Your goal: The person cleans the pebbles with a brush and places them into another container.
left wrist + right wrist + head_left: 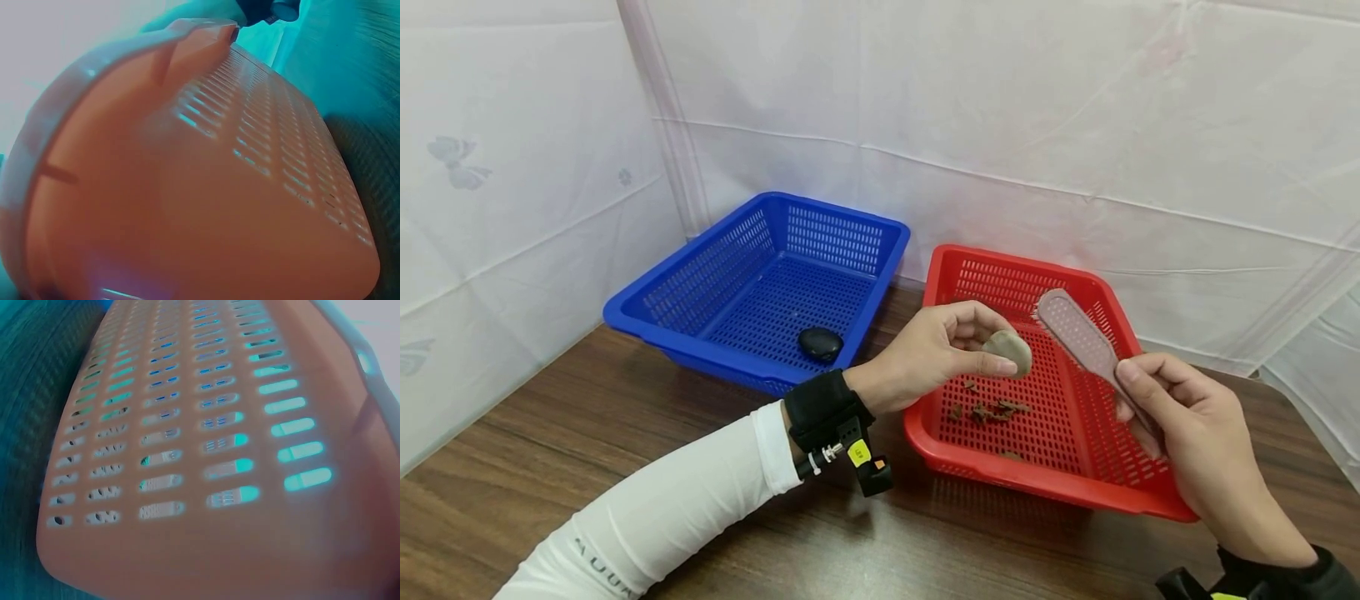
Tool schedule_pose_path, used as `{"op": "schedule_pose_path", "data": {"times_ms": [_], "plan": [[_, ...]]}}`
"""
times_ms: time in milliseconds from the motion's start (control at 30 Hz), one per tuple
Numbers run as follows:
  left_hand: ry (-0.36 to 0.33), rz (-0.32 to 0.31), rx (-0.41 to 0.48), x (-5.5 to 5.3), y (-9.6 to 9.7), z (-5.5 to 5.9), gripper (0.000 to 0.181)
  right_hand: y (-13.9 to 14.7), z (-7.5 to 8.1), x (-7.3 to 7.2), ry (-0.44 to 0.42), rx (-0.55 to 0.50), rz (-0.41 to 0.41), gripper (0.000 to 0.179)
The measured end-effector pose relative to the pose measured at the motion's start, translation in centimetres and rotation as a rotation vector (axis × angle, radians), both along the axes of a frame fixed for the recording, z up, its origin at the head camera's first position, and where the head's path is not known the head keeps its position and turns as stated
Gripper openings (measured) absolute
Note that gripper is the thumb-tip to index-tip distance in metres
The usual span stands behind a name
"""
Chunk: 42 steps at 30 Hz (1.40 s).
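Observation:
Above the left side of the red basket [1000, 479], my left hand [928, 354] pinches a flat, rounded grey-beige stone [1011, 352] between thumb and fingers. My right hand [1195, 425], over the basket's right side, grips the handle of a pale pinkish brush [1078, 333] with a perforated-looking oval head and short bristles along its edge. The brush head is tilted up toward the stone, with a gap between them. Small brown crumbs [988, 412] lie on the basket floor below. Both wrist views show mostly the basket's outer wall [187, 206], and the held things are hidden there.
A blue basket [700, 346] stands to the left with a dark, smooth black stone [820, 343] in its near right corner. Both baskets rest on a brown wooden table [737, 533]. A pale patterned curtain [1000, 125] hangs close behind them.

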<state>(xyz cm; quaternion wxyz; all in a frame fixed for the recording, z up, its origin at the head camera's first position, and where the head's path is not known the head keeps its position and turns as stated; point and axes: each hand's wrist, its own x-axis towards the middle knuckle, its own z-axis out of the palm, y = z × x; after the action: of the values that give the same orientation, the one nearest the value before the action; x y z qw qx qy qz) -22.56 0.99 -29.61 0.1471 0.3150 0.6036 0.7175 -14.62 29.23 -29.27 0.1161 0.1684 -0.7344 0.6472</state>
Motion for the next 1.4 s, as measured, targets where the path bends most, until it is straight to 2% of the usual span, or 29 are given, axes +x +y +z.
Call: {"op": "schedule_pose_path", "data": {"times_ms": [100, 200, 300, 467, 600, 800, 967, 1167, 1267, 1400], "plan": [[-0.031, -0.027, 0.039, -0.13, 0.03, -0.05, 0.031, 0.04, -0.04, 0.05, 0.007, 0.035, 0.035, 0.014], [-0.038, -0.034, 0.048, -0.21, 0.03, -0.08, 0.035, 0.0, -0.04, 0.08, -0.013, 0.049, -0.006, 0.012], [-0.022, -0.022, 0.044, -0.23, 0.03, -0.15, 0.037, 0.0, -0.04, 0.11, -0.009, 0.017, -0.02, 0.012], [0.018, 0.016, 0.048, -0.03, 0.06, -0.25, 0.03, -0.03, -0.04, 0.09, -0.014, 0.033, -0.018, 0.012], [0.04, 0.029, 0.048, 0.16, 0.06, -0.21, 0.027, 0.04, -0.06, -0.06, -0.002, -0.014, 0.018, 0.015], [-0.021, 0.031, 0.059, -0.03, 0.08, -0.17, 0.03, 0.1, -0.21, -0.04, -0.003, -0.023, 0.016, 0.016], [-0.023, 0.011, 0.051, -0.18, 0.11, -0.11, 0.038, 0.12, -0.16, 0.07, -0.009, -0.002, 0.022, 0.015], [-0.012, 0.07, 0.035, 0.11, 0.19, -0.06, 0.033, 0.04, -0.09, 0.05, -0.005, 0.004, 0.025, 0.014], [-0.007, 0.081, 0.041, 0.26, 0.19, -0.06, 0.03, 0.01, -0.19, -0.11, 0.005, -0.033, 0.015, 0.016], [0.008, 0.068, 0.065, 0.21, 0.2, -0.12, 0.029, 0.19, -0.2, -0.23, 0.022, -0.044, 0.081, 0.018]]}}
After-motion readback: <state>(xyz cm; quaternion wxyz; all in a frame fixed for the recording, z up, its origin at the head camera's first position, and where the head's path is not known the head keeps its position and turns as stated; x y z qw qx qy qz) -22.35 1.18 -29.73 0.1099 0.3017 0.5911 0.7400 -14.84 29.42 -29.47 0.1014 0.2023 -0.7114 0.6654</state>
